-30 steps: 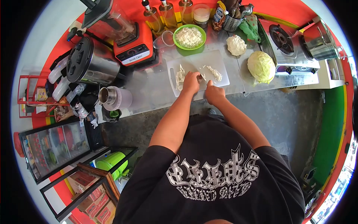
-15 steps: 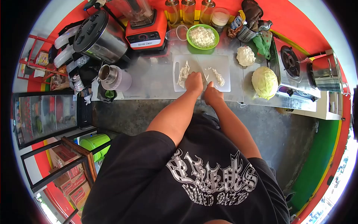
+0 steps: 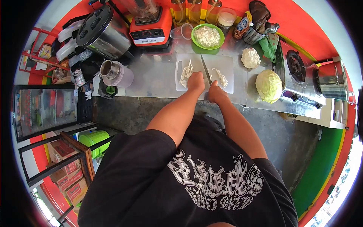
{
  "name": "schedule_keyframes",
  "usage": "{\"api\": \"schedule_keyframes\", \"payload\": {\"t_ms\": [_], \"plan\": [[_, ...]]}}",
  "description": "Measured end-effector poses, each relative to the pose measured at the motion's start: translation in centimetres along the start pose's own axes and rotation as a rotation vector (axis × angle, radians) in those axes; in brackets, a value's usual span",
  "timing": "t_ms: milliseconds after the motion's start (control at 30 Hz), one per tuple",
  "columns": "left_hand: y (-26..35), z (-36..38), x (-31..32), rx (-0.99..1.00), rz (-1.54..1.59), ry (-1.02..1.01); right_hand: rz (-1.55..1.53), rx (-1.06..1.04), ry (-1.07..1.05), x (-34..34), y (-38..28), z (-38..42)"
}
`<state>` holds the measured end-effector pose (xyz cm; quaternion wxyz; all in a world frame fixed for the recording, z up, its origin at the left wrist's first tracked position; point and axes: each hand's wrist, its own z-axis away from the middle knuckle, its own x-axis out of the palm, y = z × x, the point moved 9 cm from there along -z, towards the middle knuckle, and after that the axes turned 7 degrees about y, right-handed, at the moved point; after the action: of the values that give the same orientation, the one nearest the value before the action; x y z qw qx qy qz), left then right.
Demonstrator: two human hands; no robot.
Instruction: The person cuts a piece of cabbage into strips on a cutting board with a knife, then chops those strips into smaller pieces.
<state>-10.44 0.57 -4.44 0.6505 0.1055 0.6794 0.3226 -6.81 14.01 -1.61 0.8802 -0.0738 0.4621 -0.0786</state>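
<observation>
My right hand (image 3: 217,93) is wrapped round the handle of a knife (image 3: 205,67), whose long blade points away from me over a white cutting board (image 3: 228,61). Curled beside the blade, my left hand (image 3: 196,81) presses on cabbage leaves (image 3: 186,72) at the board's left; its fingertips are hidden. A small heap of cut cabbage (image 3: 220,78) lies to the right of the knife. Just behind the board stands a green bowl (image 3: 206,50) full of pale shredded cabbage.
A whole cabbage (image 3: 269,86) and a smaller pale head (image 3: 250,58) sit on the right, near a gas stove (image 3: 296,66). Behind are a red blender (image 3: 150,32), a clear cup (image 3: 181,32) and oil bottles (image 3: 194,11). A steel flask (image 3: 117,73) stands left.
The knife blade has swung, and its tip now shows higher on the board beside the bowl. Both hands stay in nearly the same place; the view has shifted slightly.
</observation>
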Motion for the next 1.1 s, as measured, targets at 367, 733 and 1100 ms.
{"api": "schedule_keyframes", "payload": {"t_ms": [367,733,1100], "plan": [[-0.5,0.3,-0.4,-0.024,0.174,-0.068,0.023,-0.004,0.014,0.3,-0.4,0.9],[-1.6,-0.1,0.7,-0.031,0.183,0.021,0.016,0.006,-0.040,1.2,-0.7,1.3],[-1.8,1.2,-0.2,-0.068,0.247,0.049,0.043,-0.010,-0.050,1.4,-0.8,1.4]]}}
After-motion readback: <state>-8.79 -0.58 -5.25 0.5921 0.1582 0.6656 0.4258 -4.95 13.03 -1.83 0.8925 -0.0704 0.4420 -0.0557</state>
